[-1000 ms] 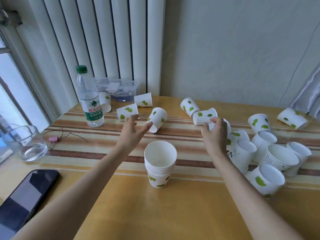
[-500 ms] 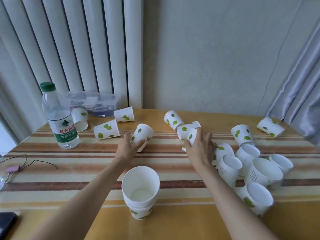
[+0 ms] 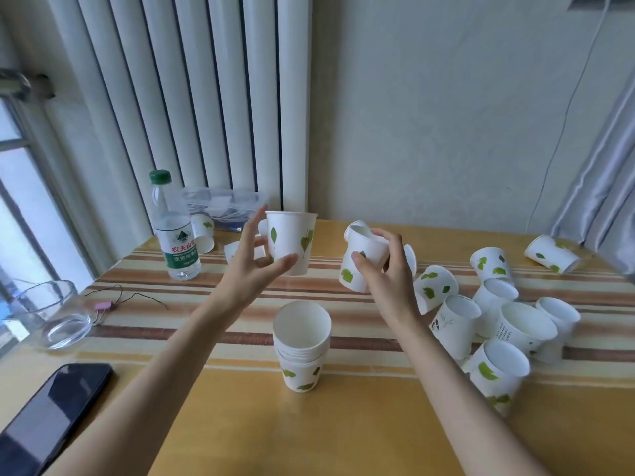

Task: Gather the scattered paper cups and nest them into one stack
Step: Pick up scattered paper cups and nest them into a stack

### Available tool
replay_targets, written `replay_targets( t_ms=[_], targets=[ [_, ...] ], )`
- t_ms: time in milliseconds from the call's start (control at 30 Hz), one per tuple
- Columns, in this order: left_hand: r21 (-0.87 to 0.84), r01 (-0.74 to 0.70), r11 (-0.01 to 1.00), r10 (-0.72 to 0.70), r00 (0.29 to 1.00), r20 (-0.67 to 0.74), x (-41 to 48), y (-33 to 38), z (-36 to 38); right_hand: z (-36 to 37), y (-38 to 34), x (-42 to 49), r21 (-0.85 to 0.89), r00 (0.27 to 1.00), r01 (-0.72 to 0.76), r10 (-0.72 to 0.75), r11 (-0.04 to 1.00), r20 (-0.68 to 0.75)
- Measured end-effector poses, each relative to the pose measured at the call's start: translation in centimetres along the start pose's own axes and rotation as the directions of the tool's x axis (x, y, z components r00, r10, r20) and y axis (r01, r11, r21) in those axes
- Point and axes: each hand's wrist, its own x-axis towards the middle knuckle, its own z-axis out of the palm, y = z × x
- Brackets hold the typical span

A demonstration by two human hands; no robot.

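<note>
Stack (image 3: 302, 345) sits upright on the table (image 3: 343, 434), near centre, between the two forearms; several nested rims show, green leaf print on the outside. Left hand (image 3: 256, 266) is up above the table behind the stack, holding one upright cup (image 3: 292, 245) mouth-up, thumb on the lower front, fingers spread loosely round the back, so a light pinch rather than a full wrap. Right hand (image 3: 381, 269) is also raised, closed around a tilted cup (image 3: 360, 259) with its mouth angled up and left; a second rim shows just behind the fingers, can't tell if it's nested in or separate. Loose cups (image 3: 498, 321) cluster on the right side of the table, most upright or leaning and touching each other, one on its side (image 3: 551, 254) near the far right edge. A few more lie on their sides at the back left, partly hidden by the left hand, beside a water bottle (image 3: 175, 231) with a green cap. Clear plastic box (image 3: 223, 207) behind the bottle against the radiator (image 3: 192, 97). Glass bowl (image 3: 51, 314) at left edge, thin wire (image 3: 134, 297) next to it, phone (image 3: 51, 413) face-up at near left corner.
</note>
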Motion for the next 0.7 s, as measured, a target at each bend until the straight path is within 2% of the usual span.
replay_targets(
  t_ms=[133,267,433,700],
  targets=[
    [-0.081,-0.093,0.992,0.092,0.996,-0.009,-2.8,2.9,0.1,-1.1,-2.5,-1.8,0.152,0.998,0.063,-0.063,0.986,-0.007],
    [-0.136,-0.121,0.983,0.127,0.991,0.035,-6.3,1.7,0.8,-1.8,-3.5,-3.6,0.263,0.993,0.114,-0.119,0.958,0.001],
    [-0.019,-0.072,0.997,0.074,0.994,0.082,-9.2,-0.6,1.7,-1.8,-3.5,-5.1,0.283,0.990,0.128,-0.138,0.951,0.013],
    [0.034,0.036,0.999,-0.036,0.999,0.002,-9.7,-2.2,2.8,-0.7,-3.4,-6.5,0.315,0.987,0.146,-0.162,0.938,0.025]
  ],
)
